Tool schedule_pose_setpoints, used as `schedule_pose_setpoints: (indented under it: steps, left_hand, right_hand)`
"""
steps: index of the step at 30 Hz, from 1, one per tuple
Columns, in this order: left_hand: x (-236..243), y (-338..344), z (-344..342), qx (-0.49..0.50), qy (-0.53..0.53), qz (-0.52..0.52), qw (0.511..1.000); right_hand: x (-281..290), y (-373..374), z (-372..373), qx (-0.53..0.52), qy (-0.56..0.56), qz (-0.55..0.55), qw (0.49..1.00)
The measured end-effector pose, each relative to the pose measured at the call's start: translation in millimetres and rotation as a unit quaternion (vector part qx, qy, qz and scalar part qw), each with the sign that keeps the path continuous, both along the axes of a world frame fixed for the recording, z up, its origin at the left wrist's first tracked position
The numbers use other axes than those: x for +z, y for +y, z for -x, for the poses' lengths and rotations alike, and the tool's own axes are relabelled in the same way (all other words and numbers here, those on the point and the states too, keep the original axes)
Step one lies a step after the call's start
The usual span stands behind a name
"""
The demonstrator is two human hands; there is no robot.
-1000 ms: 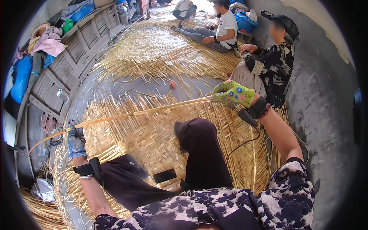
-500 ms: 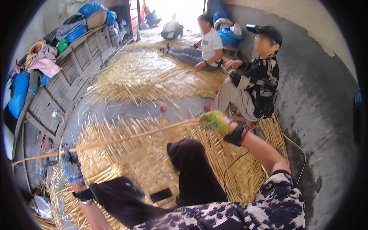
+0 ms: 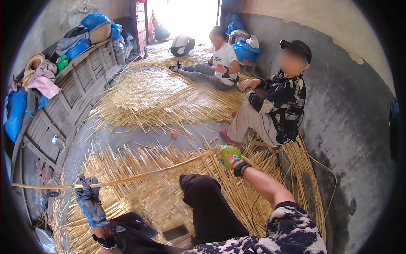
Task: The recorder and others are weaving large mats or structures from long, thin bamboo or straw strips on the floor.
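A long, flat split-reed strip [image 3: 156, 172] stretches across in front of me, bowing slightly. My left hand [image 3: 91, 201], in a grey-blue glove, has its fingers closed around the strip towards its left part. My right hand [image 3: 229, 156], in a green patterned glove, is closed on the strip's right end. Below the strip lies a partly woven reed mat [image 3: 160, 199] with loose reed ends at its edges. My legs rest over this mat, and a dark phone [image 3: 175, 232] lies on it between them.
A co-worker in a black patterned shirt [image 3: 281, 99] sits low at the right, by the grey wall [image 3: 342, 127]. Beyond sits a person in a white shirt [image 3: 225, 59] beside another reed mat [image 3: 144, 93]. A wooden bench-like frame [image 3: 69, 91] piled with bags and clothes lines the left.
Both gloved hands sit lower in the picture, still holding the strip; the view has also shifted. The person in the white shirt has raised a hand from the mat.
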State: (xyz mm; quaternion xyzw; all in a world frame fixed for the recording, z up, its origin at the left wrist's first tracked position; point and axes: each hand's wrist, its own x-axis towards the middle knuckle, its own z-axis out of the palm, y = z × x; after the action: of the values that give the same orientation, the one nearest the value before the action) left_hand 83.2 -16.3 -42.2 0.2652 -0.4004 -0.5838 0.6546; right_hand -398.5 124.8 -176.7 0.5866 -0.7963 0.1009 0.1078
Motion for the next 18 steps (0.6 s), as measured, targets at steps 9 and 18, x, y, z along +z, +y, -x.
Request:
schedule_pose_setpoints:
  steps: [9, 18]
  left_hand:
    - [11, 7, 26, 0.001, 0.002, 0.078, 0.997]
    - [-53, -79, -45, 0.133, 0.003, 0.006, 0.991]
  right_hand:
    - [34, -17, 35, -0.110, -0.142, -0.026, 0.983]
    - [58, 10, 33, 0.292, -0.509, 0.036, 0.809]
